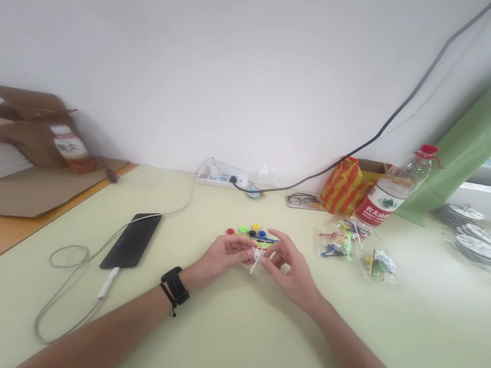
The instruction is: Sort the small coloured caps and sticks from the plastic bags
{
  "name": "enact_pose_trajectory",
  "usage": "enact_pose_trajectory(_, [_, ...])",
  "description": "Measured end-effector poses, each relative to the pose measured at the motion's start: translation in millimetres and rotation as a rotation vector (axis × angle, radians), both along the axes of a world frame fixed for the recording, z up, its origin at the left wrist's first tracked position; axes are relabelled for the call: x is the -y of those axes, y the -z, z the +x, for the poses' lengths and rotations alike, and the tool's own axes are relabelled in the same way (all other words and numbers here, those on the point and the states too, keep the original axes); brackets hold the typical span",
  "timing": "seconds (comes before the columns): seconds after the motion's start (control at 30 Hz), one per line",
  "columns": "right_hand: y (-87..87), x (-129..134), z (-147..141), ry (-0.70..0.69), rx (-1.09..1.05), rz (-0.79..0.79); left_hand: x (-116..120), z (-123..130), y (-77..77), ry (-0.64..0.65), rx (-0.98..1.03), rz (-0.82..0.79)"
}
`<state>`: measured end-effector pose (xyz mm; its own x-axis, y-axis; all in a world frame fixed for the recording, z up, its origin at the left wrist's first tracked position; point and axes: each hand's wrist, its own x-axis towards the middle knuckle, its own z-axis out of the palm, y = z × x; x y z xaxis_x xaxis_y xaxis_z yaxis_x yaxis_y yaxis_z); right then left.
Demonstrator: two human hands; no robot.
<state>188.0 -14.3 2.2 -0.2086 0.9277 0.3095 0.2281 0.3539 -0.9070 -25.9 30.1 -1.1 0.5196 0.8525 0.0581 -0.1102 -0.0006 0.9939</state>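
A small white piece (256, 261) is pinched between the fingertips of the left hand (236, 254) and the right hand (284, 267), above the table (210, 341). Just beyond, coloured discs (243, 230) are scattered, partly hidden by the fingers. A phone (131, 241) is placed to the left; plastic bags (340, 241) and a bottle (393, 187) are seen to the right.

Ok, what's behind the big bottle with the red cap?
Behind the bottle, a red-and-yellow striped bag shows to its left. The bag's right side is mostly covered, so whatever else might stand directly behind the label can't be seen.
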Motion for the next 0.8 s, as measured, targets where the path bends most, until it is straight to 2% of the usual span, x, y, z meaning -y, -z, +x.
enact_pose_trajectory(0.13, [0.8,2.8,0.1,0.090,-0.026,0.049,-2.2,-0.7,4.7,-0.018,0.006,-0.003])
enact_pose_trajectory(0.33, [-3.4,-1.2,5.6,-0.009,0.011,-0.131,-2.6,-0.5,5.5,-0.051,0.024,-0.008])
enact_pose_trajectory(0.53, [-6.3,-2.5,2.0,0.008,-0.093,-0.072,-1.6,-0.5,4.3,-0.029,0.016,-0.006])
enact_pose_trajectory(0.8, [-4.0,-3.2,2.9,0.068,-0.020,0.006,-1.0,-0.2,2.2,-0.029,0.035,-0.045])
